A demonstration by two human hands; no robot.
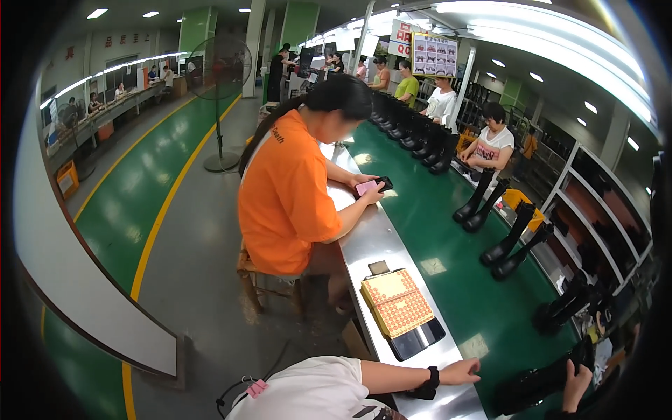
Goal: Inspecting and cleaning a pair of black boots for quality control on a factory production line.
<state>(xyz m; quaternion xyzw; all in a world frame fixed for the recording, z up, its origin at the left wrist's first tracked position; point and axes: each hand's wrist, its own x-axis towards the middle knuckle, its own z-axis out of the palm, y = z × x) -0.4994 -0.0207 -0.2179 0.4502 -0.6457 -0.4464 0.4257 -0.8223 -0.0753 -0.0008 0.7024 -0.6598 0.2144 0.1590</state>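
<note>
My left hand (460, 372), with a black band at the wrist, reaches over the edge of the metal bench toward the green belt. Its fingers are slightly bent and apart, with nothing seen in them. At the lower right, my right hand (577, 383) is closed around part of a black boot (535, 386). That boot lies on its side over the green belt, and dark shadow hides much of its outline. Near my left hand, a yellow and orange patterned box (399, 303) rests on a dark, glossy flat device (418, 340) on the bench.
The green conveyor belt (420, 231) runs away beside the metal bench (374, 245). Black boots (514, 238) stand along its far side. A person in orange (287, 189) sits at the bench holding a phone (374, 185). Across the belt, another person (492, 143) works with their hands.
</note>
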